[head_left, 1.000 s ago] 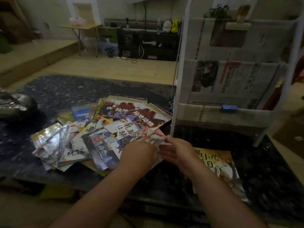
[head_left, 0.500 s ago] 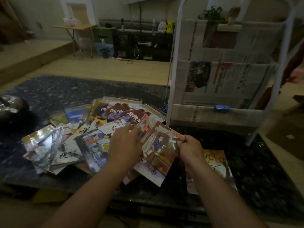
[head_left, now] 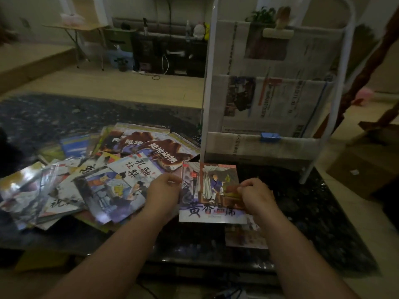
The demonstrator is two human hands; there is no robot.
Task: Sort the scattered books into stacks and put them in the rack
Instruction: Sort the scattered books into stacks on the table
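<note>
A thin picture book [head_left: 210, 192] with a figure in blue on its cover is held face up above the dark table [head_left: 302, 212]. My left hand [head_left: 164, 190] grips its left edge and my right hand [head_left: 257, 196] pinches its right edge. Beneath it another book [head_left: 246, 235] lies flat on the table, mostly hidden. A spread pile of several books [head_left: 103, 171] covers the table's left half. The white-framed rack [head_left: 269, 100], its pockets lined with newspaper, stands at the back right of the table.
A blue binder clip [head_left: 269, 137] sits on the rack's lowest pocket edge. A cardboard box [head_left: 362, 169] is on the floor to the right. Beyond the table are wooden floor, a folding table [head_left: 75, 29] and a dark cabinet [head_left: 170, 55].
Both hands lifted one book off the pile's right edge, turned it level and carried it right, over the book lying in front of the rack.
</note>
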